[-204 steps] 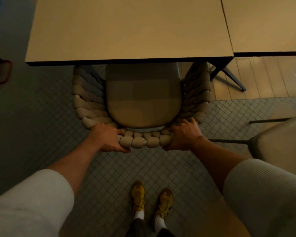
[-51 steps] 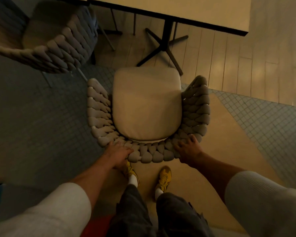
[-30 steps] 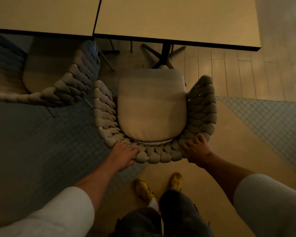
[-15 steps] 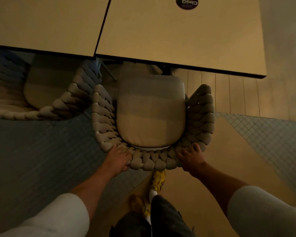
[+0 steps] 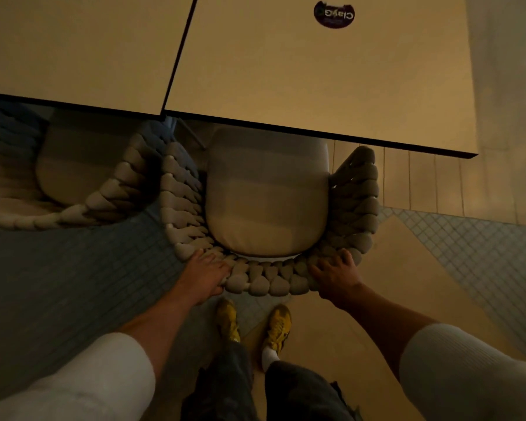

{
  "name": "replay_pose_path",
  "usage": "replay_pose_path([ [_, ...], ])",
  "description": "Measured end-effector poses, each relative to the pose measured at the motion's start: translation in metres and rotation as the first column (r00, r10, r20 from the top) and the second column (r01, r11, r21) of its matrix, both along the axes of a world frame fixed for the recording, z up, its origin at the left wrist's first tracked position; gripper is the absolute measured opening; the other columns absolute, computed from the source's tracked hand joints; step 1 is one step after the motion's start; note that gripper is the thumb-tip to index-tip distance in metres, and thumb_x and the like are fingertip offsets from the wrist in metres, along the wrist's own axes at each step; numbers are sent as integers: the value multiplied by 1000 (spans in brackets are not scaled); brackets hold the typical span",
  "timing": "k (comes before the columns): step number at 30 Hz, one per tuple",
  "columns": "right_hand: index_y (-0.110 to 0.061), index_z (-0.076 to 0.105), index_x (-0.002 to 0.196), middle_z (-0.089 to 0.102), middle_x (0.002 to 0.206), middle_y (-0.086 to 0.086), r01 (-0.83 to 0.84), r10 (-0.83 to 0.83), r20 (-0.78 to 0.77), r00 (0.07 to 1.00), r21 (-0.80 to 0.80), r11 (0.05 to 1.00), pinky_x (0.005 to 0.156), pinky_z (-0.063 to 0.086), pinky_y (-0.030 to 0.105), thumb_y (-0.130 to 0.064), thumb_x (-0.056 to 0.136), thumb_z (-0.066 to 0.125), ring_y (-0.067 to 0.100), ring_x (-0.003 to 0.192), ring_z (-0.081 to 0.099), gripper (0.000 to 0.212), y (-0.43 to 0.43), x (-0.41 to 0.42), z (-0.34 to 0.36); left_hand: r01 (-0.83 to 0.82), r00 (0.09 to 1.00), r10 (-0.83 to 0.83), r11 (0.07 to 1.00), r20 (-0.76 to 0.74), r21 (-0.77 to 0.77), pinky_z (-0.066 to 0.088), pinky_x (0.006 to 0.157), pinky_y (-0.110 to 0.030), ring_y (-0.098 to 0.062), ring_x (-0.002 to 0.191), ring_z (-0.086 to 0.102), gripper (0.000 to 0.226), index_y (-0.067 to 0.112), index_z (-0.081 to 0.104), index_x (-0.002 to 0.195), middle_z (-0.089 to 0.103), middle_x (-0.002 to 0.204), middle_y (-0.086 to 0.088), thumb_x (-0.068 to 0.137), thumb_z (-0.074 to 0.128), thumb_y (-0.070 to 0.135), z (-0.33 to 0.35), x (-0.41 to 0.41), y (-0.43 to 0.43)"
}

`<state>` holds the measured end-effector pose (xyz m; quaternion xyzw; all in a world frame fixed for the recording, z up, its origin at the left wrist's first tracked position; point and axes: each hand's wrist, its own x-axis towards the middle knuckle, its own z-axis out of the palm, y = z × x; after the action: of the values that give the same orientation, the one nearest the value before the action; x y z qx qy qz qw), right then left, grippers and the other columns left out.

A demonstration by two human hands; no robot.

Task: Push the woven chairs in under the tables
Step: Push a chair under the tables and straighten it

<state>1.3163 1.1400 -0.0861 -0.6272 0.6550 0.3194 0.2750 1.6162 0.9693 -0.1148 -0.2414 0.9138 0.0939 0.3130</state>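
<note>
A woven chair point(image 5: 264, 284) with a thick braided back and a pale seat cushion point(image 5: 266, 205) stands right in front of me. The cushion's front edge is under the near edge of the right table point(image 5: 316, 80). My left hand point(image 5: 204, 276) grips the left part of the braided back rim. My right hand point(image 5: 336, 276) grips the right part of the rim, fingers curled over it. Both arms reach forward to the chair.
A second woven chair point(image 5: 110, 192) stands at the left, partly under the left table point(image 5: 73, 50), its arm close to my chair's left arm. A dark round sticker point(image 5: 333, 14) lies on the right table. My yellow shoes point(image 5: 254, 325) stand behind the chair. Wood floor is at the right.
The chair has slid forward towards the table, and its seat front now goes under the edge. I stepped after it. Both hands kept their hold on the back rim.
</note>
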Motion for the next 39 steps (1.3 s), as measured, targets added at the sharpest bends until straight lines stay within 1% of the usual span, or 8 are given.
replay_pose_path([
  [5,-30,28,156,37,158,5,4,-4,-20,1000,-12,1000,122,9,60,-49,97,59,36,144,35,70,-19,-3,0,57,997,-58,998,-47,-4,29,114,-48,-26,137,47,58,25,57,138,59,143,-2,85,68,47,-3,-4,-28],
  [13,-27,23,159,32,163,6,35,-36,-48,998,-23,999,123,7,60,-52,99,54,37,145,32,72,-49,8,7,99,995,-99,995,-22,0,22,118,-45,-23,141,42,58,30,51,142,54,147,1,88,64,49,-3,-7,-72],
  [20,-29,28,157,31,163,5,133,-133,-32,991,-23,991,123,6,61,-53,98,53,39,146,29,69,-64,38,6,131,991,-131,991,22,11,18,120,-43,-23,143,38,60,29,49,144,52,150,2,90,63,50,0,5,-102],
  [24,-30,27,157,29,164,4,155,-154,-29,988,10,988,123,6,59,-53,98,51,38,147,27,67,-68,37,9,131,990,-134,989,37,63,24,118,-42,-23,140,41,57,30,52,140,54,146,1,88,64,51,3,4,-108],
  [27,-30,28,158,30,164,5,186,-186,-14,983,23,982,124,7,56,-51,98,51,37,149,25,67,-71,34,17,131,989,-137,985,53,110,34,109,-40,-25,133,48,52,28,54,135,58,142,0,89,61,51,18,-8,-107],
  [33,-30,30,157,35,160,4,258,-259,56,964,19,966,118,23,52,-52,96,55,31,145,35,70,-72,27,47,4,992,21,980,-123,200,48,94,-39,-23,119,61,49,31,56,135,65,133,1,95,51,58,72,-32,-81],
  [36,-28,36,154,39,157,4,237,-236,79,969,0,972,116,29,52,-55,97,52,30,142,41,64,-78,20,68,-86,988,110,975,-112,203,46,95,-38,-25,123,58,50,29,53,141,61,139,-2,98,51,54,102,-22,-71],
  [39,-26,37,153,39,158,5,256,-254,96,962,-9,967,117,29,52,-54,98,51,31,142,41,63,-90,17,86,-181,982,189,962,-24,204,47,96,-37,-27,127,56,55,24,50,146,58,144,-6,98,53,52,126,-5,-70],
])
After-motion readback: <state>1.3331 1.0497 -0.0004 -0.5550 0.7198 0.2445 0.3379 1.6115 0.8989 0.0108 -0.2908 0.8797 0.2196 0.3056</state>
